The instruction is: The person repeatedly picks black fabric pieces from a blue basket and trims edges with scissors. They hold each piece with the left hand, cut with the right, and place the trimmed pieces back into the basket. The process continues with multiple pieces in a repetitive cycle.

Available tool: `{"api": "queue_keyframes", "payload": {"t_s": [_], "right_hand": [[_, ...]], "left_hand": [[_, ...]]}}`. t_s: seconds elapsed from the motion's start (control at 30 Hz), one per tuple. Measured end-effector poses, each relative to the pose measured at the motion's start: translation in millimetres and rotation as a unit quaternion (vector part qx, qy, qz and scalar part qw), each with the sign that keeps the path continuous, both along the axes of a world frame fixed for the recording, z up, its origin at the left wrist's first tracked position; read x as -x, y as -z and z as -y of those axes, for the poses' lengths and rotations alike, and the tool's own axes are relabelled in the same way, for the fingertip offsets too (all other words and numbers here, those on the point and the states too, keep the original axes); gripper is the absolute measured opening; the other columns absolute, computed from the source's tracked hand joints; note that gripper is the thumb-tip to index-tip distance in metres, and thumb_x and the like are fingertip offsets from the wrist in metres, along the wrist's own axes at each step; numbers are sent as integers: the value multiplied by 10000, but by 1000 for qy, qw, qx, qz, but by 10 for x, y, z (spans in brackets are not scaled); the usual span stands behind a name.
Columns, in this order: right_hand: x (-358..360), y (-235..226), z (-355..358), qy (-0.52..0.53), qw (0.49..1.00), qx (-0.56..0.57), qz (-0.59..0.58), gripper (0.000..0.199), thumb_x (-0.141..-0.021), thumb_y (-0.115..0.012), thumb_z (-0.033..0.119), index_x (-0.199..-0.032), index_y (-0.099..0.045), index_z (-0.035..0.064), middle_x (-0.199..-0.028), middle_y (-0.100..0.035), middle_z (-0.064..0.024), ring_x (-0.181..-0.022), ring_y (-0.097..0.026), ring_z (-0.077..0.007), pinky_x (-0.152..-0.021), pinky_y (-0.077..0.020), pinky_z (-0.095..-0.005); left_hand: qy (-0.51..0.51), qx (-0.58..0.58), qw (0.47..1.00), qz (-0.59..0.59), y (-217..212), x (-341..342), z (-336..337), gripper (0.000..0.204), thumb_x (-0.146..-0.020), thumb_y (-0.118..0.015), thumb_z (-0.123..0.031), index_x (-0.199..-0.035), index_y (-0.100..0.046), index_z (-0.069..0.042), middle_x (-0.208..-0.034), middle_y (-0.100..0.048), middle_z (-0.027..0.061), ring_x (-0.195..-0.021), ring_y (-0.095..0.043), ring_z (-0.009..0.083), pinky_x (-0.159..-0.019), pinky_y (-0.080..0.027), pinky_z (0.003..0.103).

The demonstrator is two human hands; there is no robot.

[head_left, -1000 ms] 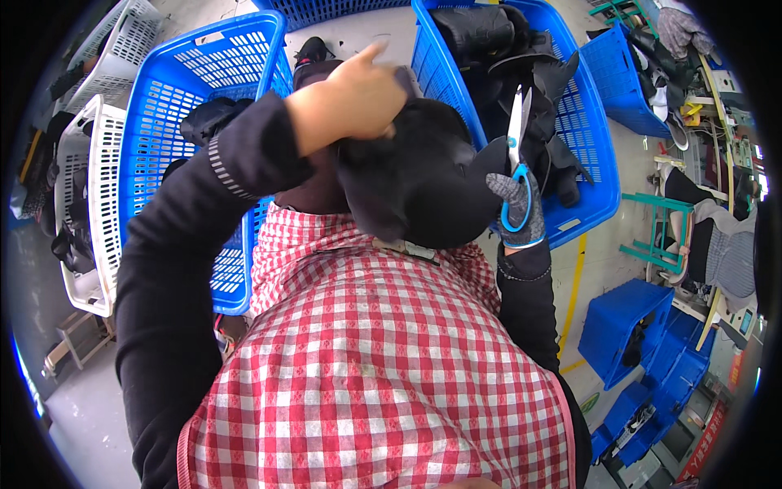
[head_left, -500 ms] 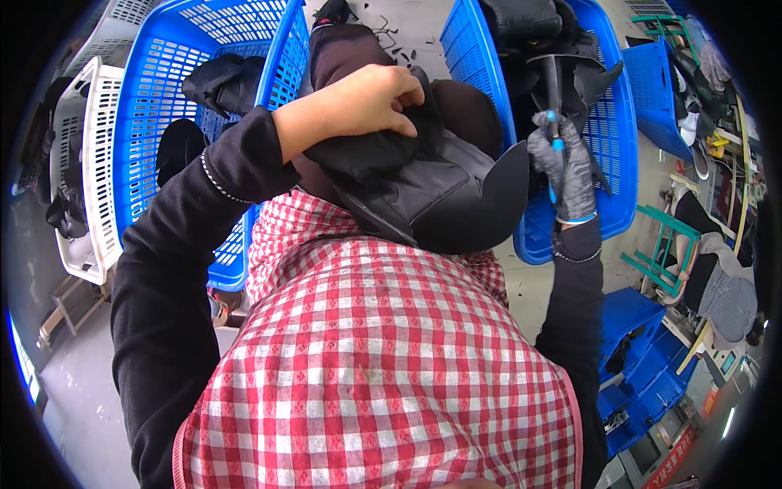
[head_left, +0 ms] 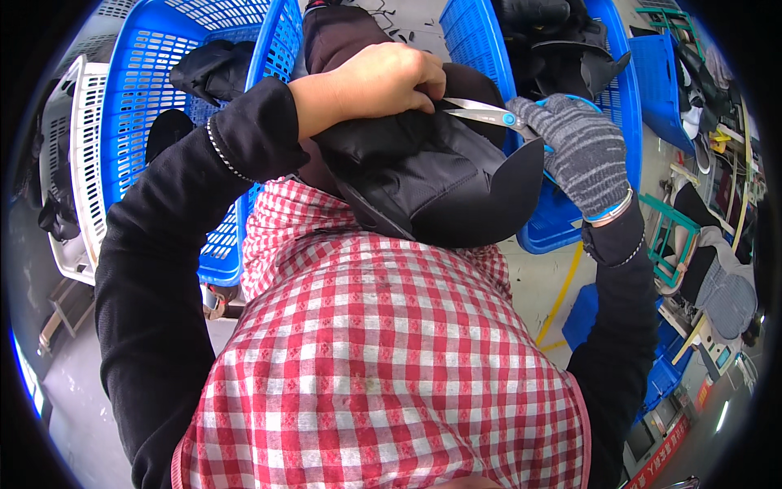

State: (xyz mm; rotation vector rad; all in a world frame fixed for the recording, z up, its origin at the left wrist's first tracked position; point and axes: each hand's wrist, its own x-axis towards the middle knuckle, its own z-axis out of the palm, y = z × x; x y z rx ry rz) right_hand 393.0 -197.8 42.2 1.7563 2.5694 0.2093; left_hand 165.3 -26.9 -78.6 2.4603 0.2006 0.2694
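Across my lap lies a black, leather-like sewn piece (head_left: 440,183), padded and with a broad rounded flap on its right; it resembles a shoe upper. My left hand (head_left: 387,85), bare, pinches its far edge between thumb and curled fingers. In a grey striped knit glove, my right hand (head_left: 578,151) grips scissors (head_left: 509,120) with blue on the handles and pivot. Their silver blades point left, slightly parted, and their tips reach my left fingertips at the piece's far edge. What exactly lies between the tips is hidden.
Blue plastic baskets (head_left: 273,73) with black pieces stand at my left and right (head_left: 476,37). A white basket (head_left: 88,163) is farther left. Dark scraps (head_left: 399,34) lie on the floor ahead. A green metal frame (head_left: 672,232) and a person's clothed legs are at the far right.
My right hand has swung the scissors from over the right basket, blades upright, left to the piece. The blades now lie level at my left fingertips. My left hand keeps its pinch, slightly farther right.
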Motion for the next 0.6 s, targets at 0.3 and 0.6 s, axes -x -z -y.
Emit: {"api": "queue_keyframes", "payload": {"t_s": [0.3, 0.6], "right_hand": [[-27, 13, 14, 4, 983, 36, 178, 440, -908, -703, 167, -1344, -652, 145, -1151, -696, -140, -1030, -694, -302, -874, -569, -444], [-157, 214, -59, 8, 985, 92, 143, 432, -989, -599, 144, -1421, -612, 140, -1260, -684, -160, -1103, -689, -312, -919, -570, -447]], "left_hand": [[-18, 13, 1000, -5, 18, -97, 44, 155, -829, -786, -158, -949, -718, -89, -933, -732, 97, -922, -711, 325, -817, -563, 415], [-11, 11, 1000, 6, 84, -165, 51, 117, -830, -769, -91, -932, -711, -83, -938, -713, 102, -936, -705, 328, -815, -557, 418]]}}
